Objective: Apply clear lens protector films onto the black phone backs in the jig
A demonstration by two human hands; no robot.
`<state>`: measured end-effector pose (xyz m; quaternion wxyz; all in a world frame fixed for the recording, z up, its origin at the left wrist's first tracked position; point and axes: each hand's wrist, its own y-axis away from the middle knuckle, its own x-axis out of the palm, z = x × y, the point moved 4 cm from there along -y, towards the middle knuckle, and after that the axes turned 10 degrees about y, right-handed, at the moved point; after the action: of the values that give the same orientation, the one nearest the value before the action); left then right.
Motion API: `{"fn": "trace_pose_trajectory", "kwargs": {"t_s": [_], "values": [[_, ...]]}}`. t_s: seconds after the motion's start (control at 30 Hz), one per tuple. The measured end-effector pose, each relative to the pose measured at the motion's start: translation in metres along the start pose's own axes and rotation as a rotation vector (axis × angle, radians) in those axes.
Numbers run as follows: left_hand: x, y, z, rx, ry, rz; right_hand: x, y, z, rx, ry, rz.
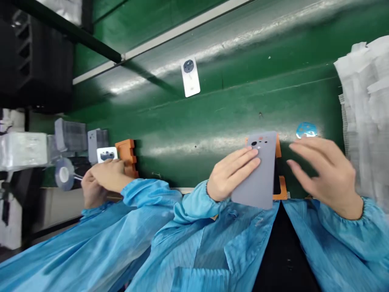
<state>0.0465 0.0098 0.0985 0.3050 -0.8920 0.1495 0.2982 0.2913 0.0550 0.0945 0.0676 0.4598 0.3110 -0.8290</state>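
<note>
Blue work smock (243, 243) of the person spreads across the lower middle, and just in front of it is a grey phone-back sheet (255, 178) with small camera cut-outs near its far end. The left hand (232, 174) grips this sheet at its left side, with fingers laid on the upper face; the thumb is hidden. Under the sheet, an orange fixture (281, 188) shows partly on the green bench (219, 121). The right hand (326, 174) is held to the right, apart from the sheet, with fingers and thumb spread. Just beyond its fingers lies a shiny blue film (306, 129); farther right are piled translucent packing sleeves (364, 113). Farther ahead lies a white phone (191, 79), camera side up. At the left, a co-worker's hands (106, 176) are at another white phone (106, 153), near a tape roll (64, 174); their exact grip cannot be told.
</note>
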Motion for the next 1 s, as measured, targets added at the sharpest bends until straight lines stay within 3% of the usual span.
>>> {"fn": "trace_pose_trajectory", "kwargs": {"t_s": [0.1, 0.27, 0.63, 0.8, 1.0], "values": [[0.020, 0.011, -0.001, 0.079, -0.178, 0.098, 0.016, 0.007, 0.023, -0.284, -0.010, 0.098], [0.044, 0.026, 0.002, 0.075, -0.257, 0.077, 0.034, 0.020, 0.027, -0.434, 0.062, 0.089], [0.050, 0.032, 0.015, 0.050, -0.244, 0.141, 0.036, 0.020, 0.024, -0.468, 0.171, 0.122], [0.052, 0.030, 0.029, 0.025, -0.458, 0.188, 0.044, 0.018, 0.020, -0.488, 0.208, 0.156], [0.059, 0.027, 0.034, 0.023, -0.596, 0.249, 0.064, 0.023, 0.019, -0.387, 0.226, 0.309]]}}
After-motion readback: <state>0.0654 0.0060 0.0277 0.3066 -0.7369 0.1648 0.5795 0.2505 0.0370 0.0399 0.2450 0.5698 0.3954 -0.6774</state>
